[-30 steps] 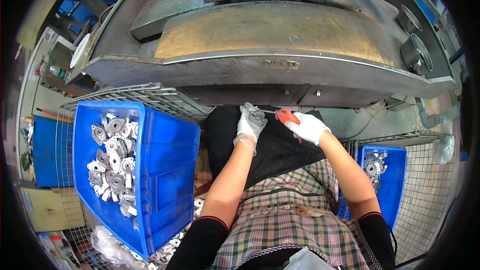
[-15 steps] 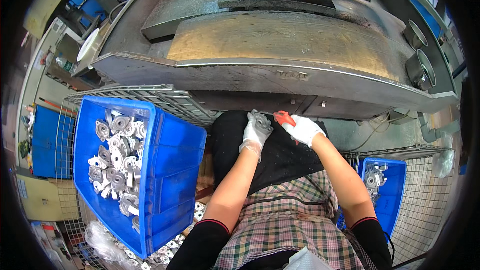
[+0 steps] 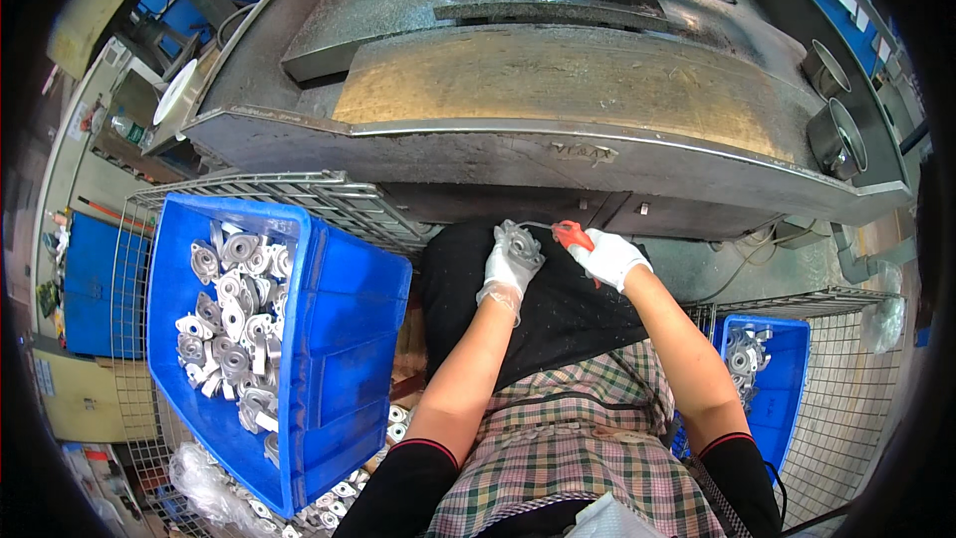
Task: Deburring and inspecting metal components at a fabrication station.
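In front of my lap, my left hand point(image 3: 511, 264), in a white glove, is closed around a grey cast metal part point(image 3: 521, 242) with a round opening and a flange. To its right, my gloved right hand point(image 3: 609, 259) is wrapped around the red handle of a deburring tool point(image 3: 574, 234). A thin metal shaft reaches from the red handle leftward to the casting's upper edge; whether its tip touches the metal I cannot tell. Glove and fingers hide part of the casting and of the handle.
At my left stands a tilted blue bin point(image 3: 349, 339) heaped with similar castings point(image 3: 234, 314). A smaller blue bin point(image 3: 787, 399) with castings sits at right in a wire cage point(image 3: 846, 379). Ahead is the metal machine bench point(image 3: 558, 80). More castings lie below the left bin, beside clear plastic.
My right hand has shifted slightly right with the deburring tool, and its thin shaft now shows between handle and casting. The casting in my left hand has turned a little.
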A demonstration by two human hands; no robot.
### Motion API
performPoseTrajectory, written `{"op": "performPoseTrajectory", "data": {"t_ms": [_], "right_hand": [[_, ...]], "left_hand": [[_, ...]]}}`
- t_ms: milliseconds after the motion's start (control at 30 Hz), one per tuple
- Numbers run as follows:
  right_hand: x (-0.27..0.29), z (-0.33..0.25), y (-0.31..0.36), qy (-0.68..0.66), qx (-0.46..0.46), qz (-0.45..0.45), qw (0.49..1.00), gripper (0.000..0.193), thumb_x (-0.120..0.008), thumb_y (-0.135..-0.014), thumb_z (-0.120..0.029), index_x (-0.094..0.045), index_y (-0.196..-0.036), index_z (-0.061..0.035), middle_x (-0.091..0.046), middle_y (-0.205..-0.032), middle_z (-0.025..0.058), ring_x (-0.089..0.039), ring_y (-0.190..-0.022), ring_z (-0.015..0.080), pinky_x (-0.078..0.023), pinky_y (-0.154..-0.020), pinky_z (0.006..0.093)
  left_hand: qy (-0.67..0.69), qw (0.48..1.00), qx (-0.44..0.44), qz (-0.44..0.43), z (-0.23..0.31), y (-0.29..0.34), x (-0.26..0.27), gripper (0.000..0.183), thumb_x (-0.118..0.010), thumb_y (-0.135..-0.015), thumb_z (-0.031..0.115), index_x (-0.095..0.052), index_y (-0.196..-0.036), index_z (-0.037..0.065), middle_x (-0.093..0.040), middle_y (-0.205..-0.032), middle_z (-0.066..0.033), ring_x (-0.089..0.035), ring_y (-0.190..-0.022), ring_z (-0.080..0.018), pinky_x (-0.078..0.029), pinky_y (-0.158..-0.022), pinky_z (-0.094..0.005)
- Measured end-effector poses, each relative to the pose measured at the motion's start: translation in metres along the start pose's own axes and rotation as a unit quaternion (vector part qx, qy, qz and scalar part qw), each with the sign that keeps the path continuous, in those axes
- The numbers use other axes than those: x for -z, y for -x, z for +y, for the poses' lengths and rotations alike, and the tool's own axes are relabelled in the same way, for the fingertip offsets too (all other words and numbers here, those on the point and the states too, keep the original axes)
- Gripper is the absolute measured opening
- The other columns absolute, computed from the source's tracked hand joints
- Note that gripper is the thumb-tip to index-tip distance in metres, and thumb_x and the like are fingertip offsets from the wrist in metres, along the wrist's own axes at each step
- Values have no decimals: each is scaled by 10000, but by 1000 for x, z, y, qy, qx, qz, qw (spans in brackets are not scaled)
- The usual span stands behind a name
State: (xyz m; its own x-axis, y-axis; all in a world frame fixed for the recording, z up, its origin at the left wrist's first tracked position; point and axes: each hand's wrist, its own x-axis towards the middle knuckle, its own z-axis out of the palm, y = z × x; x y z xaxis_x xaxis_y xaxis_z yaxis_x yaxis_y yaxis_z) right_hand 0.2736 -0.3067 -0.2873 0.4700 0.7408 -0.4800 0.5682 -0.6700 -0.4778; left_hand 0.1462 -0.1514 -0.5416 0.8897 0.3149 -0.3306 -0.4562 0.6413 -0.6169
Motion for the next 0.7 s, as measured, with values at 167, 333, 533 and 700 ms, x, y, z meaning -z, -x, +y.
{"op": "performPoseTrajectory", "data": {"t_ms": [167, 333, 533, 700], "right_hand": [[7, 10, 3, -19, -41, -3, 999, 459, -469, -890, -466, -595, -1059, -58, -675, -929, 198, -655, -877, 359, -495, -809, 423], [4, 12, 1, -18, -44, -5, 999, 460, -469, -889, -468, -596, -1056, -59, -677, -930, 193, -656, -877, 357, -495, -809, 423], [1, 15, -1, -10, -39, 1, 999, 464, -470, -889, -471, -596, -1053, -55, -677, -923, 192, -659, -872, 350, -496, -806, 420], [8, 9, 4, -24, -49, -13, 998, 464, -472, -889, -473, -598, -1053, -58, -678, -922, 190, -658, -876, 349, -496, -806, 416]], "left_hand": [[-667, 722, -61, -172, 3, -15, 20, 624, -308, -934, 625, -433, -1392, 220, -368, -1477, -104, -287, -1375, -317, -107, -1141, -515], [-656, 740, -70, -130, -4, -15, 17, 640, -307, -931, 636, -429, -1392, 210, -364, -1476, -118, -294, -1366, -327, -102, -1140, -524], [-662, 736, -59, -126, -3, -13, 15, 640, -295, -931, 638, -402, -1413, 230, -338, -1495, -111, -244, -1397, -341, -84, -1141, -533], [-675, 720, -52, -154, -2, -13, 13, 638, -285, -936, 633, -390, -1422, 234, -313, -1510, -105, -228, -1405, -344, -78, -1141, -534]]}}
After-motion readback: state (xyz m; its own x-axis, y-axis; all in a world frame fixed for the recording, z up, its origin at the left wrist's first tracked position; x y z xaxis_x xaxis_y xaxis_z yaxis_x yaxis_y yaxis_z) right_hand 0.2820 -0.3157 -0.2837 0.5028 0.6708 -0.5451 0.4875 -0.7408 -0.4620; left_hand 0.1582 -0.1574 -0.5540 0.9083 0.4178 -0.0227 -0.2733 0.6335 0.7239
